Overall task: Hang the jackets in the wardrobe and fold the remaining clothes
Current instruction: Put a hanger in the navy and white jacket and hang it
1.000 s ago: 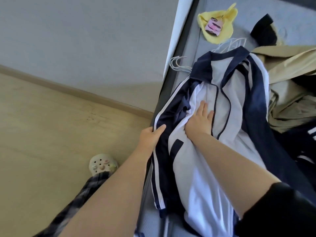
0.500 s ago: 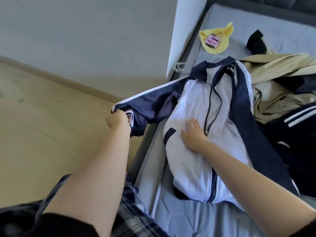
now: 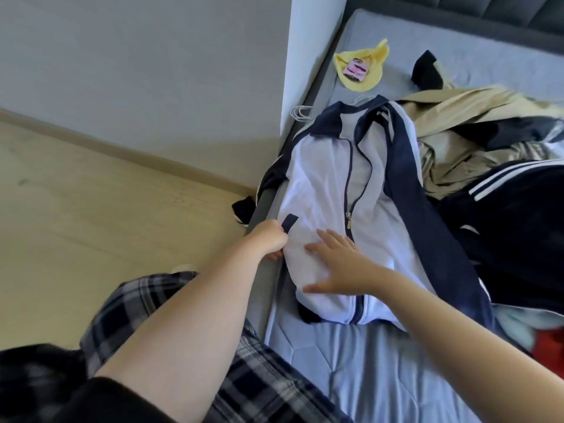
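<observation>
Jacket [image 3: 323, 190] front-up along bed [image 3: 381, 377] edge; sleeve [image 3: 244, 210], held out over floor half a second ago, now released and hanging off that edge; left hand [image 3: 270, 241] curled gripping side seam, right hand [image 3: 338, 267] flat, fingers spread, on white front: likely straightening before hanging.

left hand [image 3: 270, 239]: arm extended, fingers [image 3: 280, 239] curled on jacket [image 3: 320, 184] edge | right hand [image 3: 340, 268]: flat, fingers spread
</observation>
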`<state>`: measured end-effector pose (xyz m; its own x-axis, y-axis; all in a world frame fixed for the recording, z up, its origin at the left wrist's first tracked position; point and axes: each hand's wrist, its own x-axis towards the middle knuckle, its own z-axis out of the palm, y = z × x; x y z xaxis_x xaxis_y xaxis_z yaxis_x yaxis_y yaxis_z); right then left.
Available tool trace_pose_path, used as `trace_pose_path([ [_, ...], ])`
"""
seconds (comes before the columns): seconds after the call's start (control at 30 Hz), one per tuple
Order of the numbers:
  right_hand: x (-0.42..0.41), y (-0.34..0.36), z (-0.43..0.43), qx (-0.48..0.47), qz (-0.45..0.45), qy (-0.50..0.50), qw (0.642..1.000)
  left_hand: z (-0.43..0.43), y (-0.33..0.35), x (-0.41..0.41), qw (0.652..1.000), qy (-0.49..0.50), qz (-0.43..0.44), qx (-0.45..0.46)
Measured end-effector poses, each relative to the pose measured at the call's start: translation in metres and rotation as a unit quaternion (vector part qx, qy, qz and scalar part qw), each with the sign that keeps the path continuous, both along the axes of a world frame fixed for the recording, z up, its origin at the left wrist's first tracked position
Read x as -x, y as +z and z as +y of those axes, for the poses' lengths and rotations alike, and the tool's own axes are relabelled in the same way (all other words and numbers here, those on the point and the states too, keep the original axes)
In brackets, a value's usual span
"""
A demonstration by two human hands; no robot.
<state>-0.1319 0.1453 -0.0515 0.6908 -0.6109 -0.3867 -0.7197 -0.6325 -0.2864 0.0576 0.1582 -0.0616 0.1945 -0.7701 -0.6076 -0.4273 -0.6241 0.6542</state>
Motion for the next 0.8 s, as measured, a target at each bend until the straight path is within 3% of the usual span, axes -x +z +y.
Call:
trace_pose_path([
  [0.1, 0.017, -0.005, 0.009, 0.046, 0.068, 0.031, 0.996, 0.006, -0.001, 0.010, 0.999, 0.026, 0.030, -0.031],
  [0.2, 0.019, -0.003, -0.004, 0.007, -0.090, -0.133, 0.987, 0.006, -0.002, 0.018, 0.981, 0.136, 0.138, -0.030],
  [0.27, 0.019, 0.004, -0.019, -0.071, -0.214, -0.307, 0.925, 0.009, -0.002, 0.020, 0.955, 0.198, 0.220, -0.030],
  [0.33, 0.021, 0.010, -0.033, -0.112, -0.285, -0.406, 0.861, 0.014, 0.001, 0.020, 0.927, 0.236, 0.290, -0.042],
  [0.4, 0.017, 0.015, -0.036, -0.096, -0.281, -0.386, 0.873, 0.017, 0.001, 0.019, 0.916, 0.241, 0.318, -0.033],
  [0.47, 0.012, 0.021, -0.026, -0.111, -0.235, -0.283, 0.923, 0.017, 0.000, 0.018, 0.915, 0.245, 0.319, 0.005],
  [0.53, 0.012, 0.019, -0.007, -0.097, -0.082, -0.103, 0.987, 0.014, 0.001, 0.017, 0.907, 0.259, 0.330, 0.047],
  [0.6, 0.015, 0.003, 0.011, 0.015, 0.063, 0.039, 0.997, 0.012, 0.008, 0.019, 0.886, 0.274, 0.365, 0.077],
  [0.63, 0.014, -0.002, 0.013, 0.059, 0.071, 0.041, 0.995, 0.011, 0.010, 0.020, 0.870, 0.283, 0.394, 0.087],
  [0.7, 0.014, -0.001, 0.007, 0.065, -0.016, -0.067, 0.996, 0.010, 0.013, 0.023, 0.844, 0.291, 0.440, 0.097],
  [0.73, 0.014, 0.002, -0.001, 0.031, -0.075, -0.145, 0.986, 0.010, 0.013, 0.024, 0.850, 0.279, 0.437, 0.098],
  [0.8, 0.021, 0.009, -0.021, -0.072, -0.214, -0.305, 0.925, 0.010, 0.010, 0.027, 0.894, 0.236, 0.371, 0.089],
])
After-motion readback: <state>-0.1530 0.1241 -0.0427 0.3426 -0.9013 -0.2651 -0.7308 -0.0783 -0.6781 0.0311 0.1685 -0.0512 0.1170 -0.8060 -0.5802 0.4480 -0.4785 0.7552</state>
